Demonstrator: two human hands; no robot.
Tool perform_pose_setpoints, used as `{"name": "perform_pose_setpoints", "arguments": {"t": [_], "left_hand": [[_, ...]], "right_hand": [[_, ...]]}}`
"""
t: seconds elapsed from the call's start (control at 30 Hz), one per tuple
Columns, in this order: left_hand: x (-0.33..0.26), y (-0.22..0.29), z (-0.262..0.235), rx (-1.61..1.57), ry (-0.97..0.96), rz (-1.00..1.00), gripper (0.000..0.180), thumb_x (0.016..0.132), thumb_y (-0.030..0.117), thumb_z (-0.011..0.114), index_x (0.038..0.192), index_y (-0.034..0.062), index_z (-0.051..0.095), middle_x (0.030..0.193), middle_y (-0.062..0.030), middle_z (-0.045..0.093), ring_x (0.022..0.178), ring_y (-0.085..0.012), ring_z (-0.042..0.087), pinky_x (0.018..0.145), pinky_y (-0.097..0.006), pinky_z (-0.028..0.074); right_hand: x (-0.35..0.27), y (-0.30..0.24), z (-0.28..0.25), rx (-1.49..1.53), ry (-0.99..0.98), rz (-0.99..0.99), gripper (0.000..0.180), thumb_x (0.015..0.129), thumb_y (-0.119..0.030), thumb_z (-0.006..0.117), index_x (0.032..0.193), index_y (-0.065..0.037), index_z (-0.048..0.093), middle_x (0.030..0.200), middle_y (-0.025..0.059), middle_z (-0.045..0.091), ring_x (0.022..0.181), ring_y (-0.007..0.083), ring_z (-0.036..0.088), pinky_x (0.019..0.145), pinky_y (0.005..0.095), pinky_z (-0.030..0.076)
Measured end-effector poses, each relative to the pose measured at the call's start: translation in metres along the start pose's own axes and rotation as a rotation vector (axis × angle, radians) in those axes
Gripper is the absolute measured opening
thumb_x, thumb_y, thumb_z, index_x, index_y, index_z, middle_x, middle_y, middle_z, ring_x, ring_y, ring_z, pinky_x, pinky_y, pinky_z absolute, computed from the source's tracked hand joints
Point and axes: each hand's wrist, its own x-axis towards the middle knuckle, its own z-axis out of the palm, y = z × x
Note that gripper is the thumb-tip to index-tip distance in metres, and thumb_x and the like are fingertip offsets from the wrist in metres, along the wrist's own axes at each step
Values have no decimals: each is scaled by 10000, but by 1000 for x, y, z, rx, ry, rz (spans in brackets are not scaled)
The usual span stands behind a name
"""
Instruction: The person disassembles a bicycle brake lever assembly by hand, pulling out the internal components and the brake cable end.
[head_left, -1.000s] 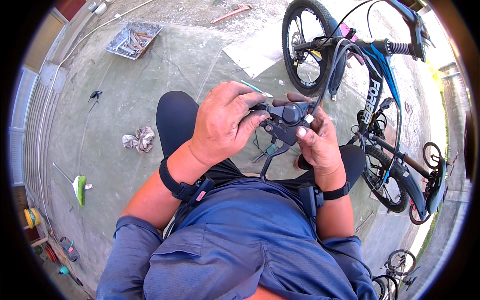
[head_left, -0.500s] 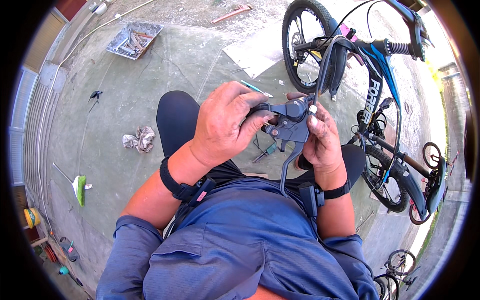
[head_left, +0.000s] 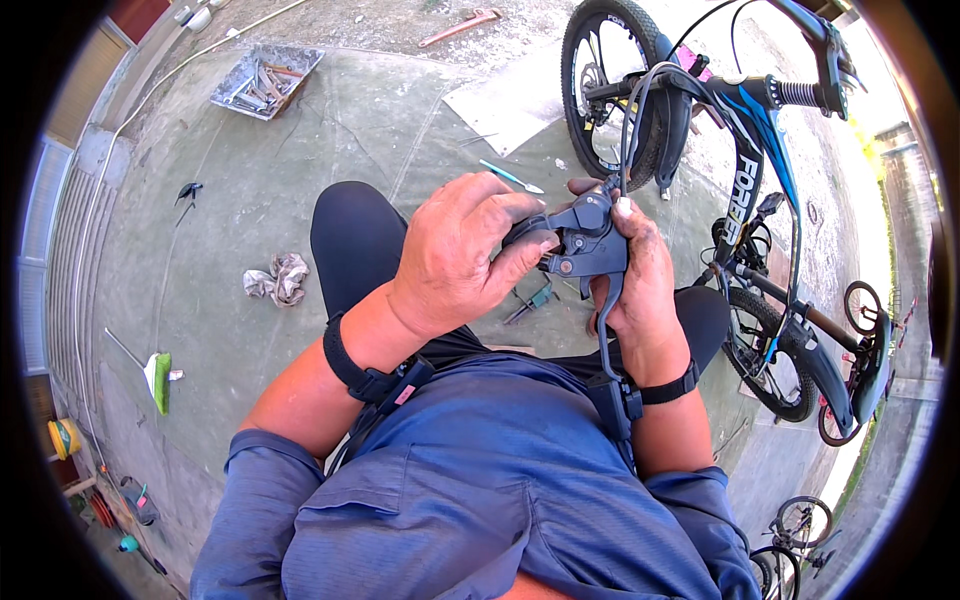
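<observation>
Both of my hands hold a dark grey bicycle brake lever unit [head_left: 583, 245] over my knees. My left hand [head_left: 455, 250] grips its left end with fingers and thumb curled around it. My right hand [head_left: 640, 275] cups the body from the right, thumb on top. The long lever blade [head_left: 606, 335] hangs down toward my chest. A black cable [head_left: 632, 110] runs from the unit up to the blue and black bicycle [head_left: 760, 190] standing at the right.
On the concrete floor lie a crumpled rag [head_left: 280, 278], a tray of tools [head_left: 265, 80], a green-handled brush [head_left: 157, 380], a red wrench [head_left: 460, 25], a teal screwdriver [head_left: 510, 177] and a flat white sheet [head_left: 510, 100]. Another small bicycle [head_left: 800, 530] shows at lower right.
The lever unit has been turned in my hands: its blade swung from pointing sideways to hanging down toward my chest. Both hands stay in about the same place.
</observation>
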Motion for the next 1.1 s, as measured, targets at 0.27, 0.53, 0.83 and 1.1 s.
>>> {"name": "perform_pose_setpoints", "arguments": {"t": [0.27, 0.53, 0.83, 1.1], "left_hand": [[3, 3, 1, -37, 15, 4, 262, 778, 198, 765, 943, 50, 625, 828, -116, 608, 703, -304, 596, 603, -390, 476], [-4, -7, -4, -234, -58, -19, 401, 999, 361, 482, 1057, -11, 620, 864, -135, 575, 706, -206, 588, 621, -309, 462], [-7, -8, -5, -210, -91, -42, 396, 1010, 351, 462, 1064, -11, 613, 865, -134, 575, 731, -218, 604, 661, -309, 481], [-9, -7, -3, -230, -82, -52, 398, 1003, 356, 470, 1047, -12, 614, 846, -123, 561, 695, -207, 573, 637, -303, 457]], "right_hand": [[0, 1, -2, 72, 13, 66, 471, 998, -311, 386, 1262, 63, 497, 979, 122, 633, 846, 241, 696, 716, 315, 574], [-1, -4, -1, 148, 11, 152, 568, 937, -388, 460, 1260, 76, 516, 965, 149, 675, 817, 213, 680, 679, 288, 545], [0, -1, -2, 206, 15, 152, 548, 951, -368, 432, 1257, 80, 507, 989, 183, 664, 827, 246, 676, 734, 336, 555], [-1, 0, -5, 215, -41, 131, 468, 1002, -322, 405, 1254, 62, 500, 995, 165, 661, 864, 269, 685, 768, 368, 563]]}}
